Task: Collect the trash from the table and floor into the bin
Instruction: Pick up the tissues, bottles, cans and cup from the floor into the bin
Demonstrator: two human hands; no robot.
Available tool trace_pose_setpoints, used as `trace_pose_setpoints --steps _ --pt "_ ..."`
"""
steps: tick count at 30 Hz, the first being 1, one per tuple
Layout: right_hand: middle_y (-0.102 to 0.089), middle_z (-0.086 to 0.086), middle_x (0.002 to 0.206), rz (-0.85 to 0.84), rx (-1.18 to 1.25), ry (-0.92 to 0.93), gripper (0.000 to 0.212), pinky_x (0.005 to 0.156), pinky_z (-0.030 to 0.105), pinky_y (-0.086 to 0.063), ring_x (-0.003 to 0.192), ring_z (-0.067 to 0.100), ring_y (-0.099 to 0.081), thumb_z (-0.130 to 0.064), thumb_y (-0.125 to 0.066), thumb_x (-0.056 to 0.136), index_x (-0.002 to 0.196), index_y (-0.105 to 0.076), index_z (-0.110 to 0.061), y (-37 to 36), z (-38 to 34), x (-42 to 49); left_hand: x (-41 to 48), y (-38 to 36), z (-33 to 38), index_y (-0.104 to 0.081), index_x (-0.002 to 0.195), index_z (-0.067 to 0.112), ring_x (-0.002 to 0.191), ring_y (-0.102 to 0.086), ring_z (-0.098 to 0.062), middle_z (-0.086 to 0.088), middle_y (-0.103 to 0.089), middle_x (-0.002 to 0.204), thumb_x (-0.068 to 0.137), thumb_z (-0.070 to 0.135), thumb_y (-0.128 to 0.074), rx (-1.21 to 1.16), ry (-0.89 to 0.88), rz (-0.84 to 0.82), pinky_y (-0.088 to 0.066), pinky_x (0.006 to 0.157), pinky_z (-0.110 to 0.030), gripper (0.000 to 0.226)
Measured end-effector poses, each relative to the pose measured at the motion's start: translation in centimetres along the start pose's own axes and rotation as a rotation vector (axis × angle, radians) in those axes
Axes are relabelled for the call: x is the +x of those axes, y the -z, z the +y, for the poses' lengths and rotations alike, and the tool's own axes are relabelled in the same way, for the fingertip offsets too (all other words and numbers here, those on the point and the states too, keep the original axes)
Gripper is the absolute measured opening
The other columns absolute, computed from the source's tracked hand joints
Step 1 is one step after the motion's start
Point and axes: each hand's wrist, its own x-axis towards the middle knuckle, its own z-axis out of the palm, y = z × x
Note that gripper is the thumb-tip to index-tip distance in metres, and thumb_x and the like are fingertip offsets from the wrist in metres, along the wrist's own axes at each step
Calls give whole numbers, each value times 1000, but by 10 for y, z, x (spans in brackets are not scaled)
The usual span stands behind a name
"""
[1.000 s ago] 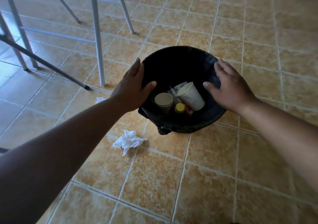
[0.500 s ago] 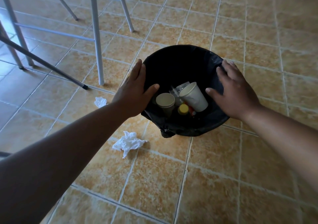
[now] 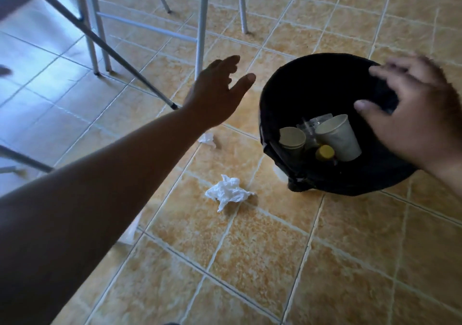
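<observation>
L hand [image 3: 215, 94] extended, fingers spread, holding nothing, left of bin [image 3: 312, 87]. R hand [image 3: 412, 114] spread over bin's right rim. Crumpled white tissue [image 3: 227, 192] lies on floor [image 3: 250, 262], near-left of bin.

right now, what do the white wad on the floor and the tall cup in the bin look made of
White wad: thin tissue or napkin paper, matte, soft crumpled folds. Tall cup: probably paper, matte off-white, thin rolled rim; plastic not excluded.
</observation>
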Motion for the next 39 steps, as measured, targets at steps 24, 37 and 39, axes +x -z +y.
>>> trace_pose_setpoints --steps 24,37,39 --pt "-44 8 137 -716 -231 243 43 86 42 -46 120 33 -45 -19 -54 93 135 -46 -29 -260 -174 -115 -194 74 -252 -58 117 7 92 -61 -31 -14 -63 106 72 74 -65 667 659 -458 -55 77 -41 81" --pt "-58 13 111 -710 -128 240 18 71 37 -48 99 34 -57 -8 -56 91 107 -63 -11 -273 -152 -139 -204 51 -267 -52 134 11 105 -59 -30 -13 -60 122 75 57 -74 694 711 -625 -54 85 -37 78" --pt "-61 14 97 -657 -69 246 11 65 37 -51 88 36 -62 -2 -60 86 92 -65 -9 -274 -151 -137 -201 51 -266 -53 133 11 102 -60 -30 -13 -60 120 75 58 -73 687 704 -614 -54 83 -38 78"
